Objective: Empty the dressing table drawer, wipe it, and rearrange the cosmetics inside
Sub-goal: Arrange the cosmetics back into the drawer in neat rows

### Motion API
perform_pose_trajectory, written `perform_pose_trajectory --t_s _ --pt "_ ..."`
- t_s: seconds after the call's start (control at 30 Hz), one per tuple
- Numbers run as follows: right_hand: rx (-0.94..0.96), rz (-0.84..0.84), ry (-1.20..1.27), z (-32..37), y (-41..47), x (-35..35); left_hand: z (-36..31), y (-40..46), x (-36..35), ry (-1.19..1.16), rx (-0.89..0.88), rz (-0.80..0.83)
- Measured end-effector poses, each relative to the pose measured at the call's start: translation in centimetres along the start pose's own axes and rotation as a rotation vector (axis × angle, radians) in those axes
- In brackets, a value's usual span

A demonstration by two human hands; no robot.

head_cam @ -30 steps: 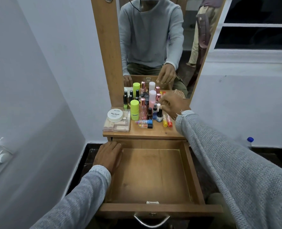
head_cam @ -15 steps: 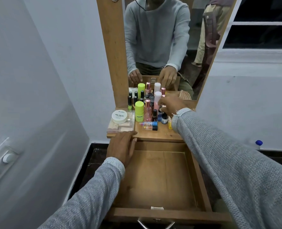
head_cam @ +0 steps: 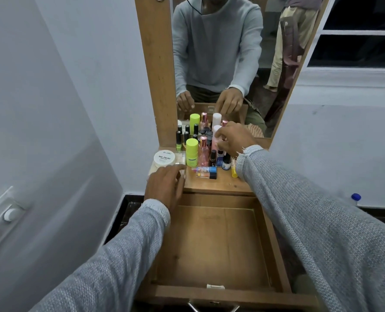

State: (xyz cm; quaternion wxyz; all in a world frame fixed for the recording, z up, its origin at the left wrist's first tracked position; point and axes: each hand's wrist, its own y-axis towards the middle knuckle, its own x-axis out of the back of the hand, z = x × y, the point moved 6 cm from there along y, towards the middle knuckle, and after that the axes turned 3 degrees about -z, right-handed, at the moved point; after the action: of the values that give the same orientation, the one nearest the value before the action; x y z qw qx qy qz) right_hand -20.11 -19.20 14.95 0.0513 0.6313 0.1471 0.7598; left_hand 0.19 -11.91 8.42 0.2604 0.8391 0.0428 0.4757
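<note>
Since a second ago my left hand has come up off the left wall of the drawer onto the front left corner of the table top, and my right hand has pushed deeper into the cluster of bottles by the mirror.

My left fingers are spread and only loosely bent over the clear box that carries the white nail polish tub; they touch its near edge, but I cannot tell whether they have closed on it yet. I put that hand there, I judge, because the box is the flattest, widest piece and should go into the drawer first.

My right fingers are curled round the pale pink bottle at about 12 o'clock of the cluster, pinching it near its middle; the far side of the grip is hidden.

All the cosmetics stand on the table top, tall ones at the back against the mirror, the lime-green tube at 9 o'clock of the group, two small tubes lying flat at 6 o'clock. That packing kept the drawer free for wiping. It is pulled fully out below, at 6 o'clock of the table top, and bare, so I take it the rearranging is just beginning.
</note>
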Motion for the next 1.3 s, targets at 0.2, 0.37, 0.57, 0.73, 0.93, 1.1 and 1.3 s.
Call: perform_pose_trajectory --t_s 0.2,0.37,0.57,0.73,0.93,1.1,1.3 --pt "0.028 -0.058 0.024 1.5 1.5 1.4 0.2 5.9 1.7 0.047 0.094 -0.035" --pt "0.058 -0.038 0.02 3.7 4.6 1.8 1.1 10.7 1.1 0.152 0.113 0.019" --pt "0.112 0.229 -0.087 5.3 7.9 -1.3 2.5 13.9 -1.0 0.242 0.084 0.151" --pt "0.129 0.369 -0.172 5.3 9.0 -3.1 2.9 15.1 -2.5 0.233 0.05 0.225" --pt "0.113 0.369 -0.172 4.9 9.4 -4.1 3.4 15.7 -2.5 0.234 0.049 0.213" --pt "0.116 0.384 -0.149 5.3 9.4 -4.0 3.8 15.6 -1.5 0.17 0.113 0.197" --pt "0.175 0.288 -0.16 5.7 9.2 -2.8 3.6 15.8 2.0 -0.022 0.186 0.062"
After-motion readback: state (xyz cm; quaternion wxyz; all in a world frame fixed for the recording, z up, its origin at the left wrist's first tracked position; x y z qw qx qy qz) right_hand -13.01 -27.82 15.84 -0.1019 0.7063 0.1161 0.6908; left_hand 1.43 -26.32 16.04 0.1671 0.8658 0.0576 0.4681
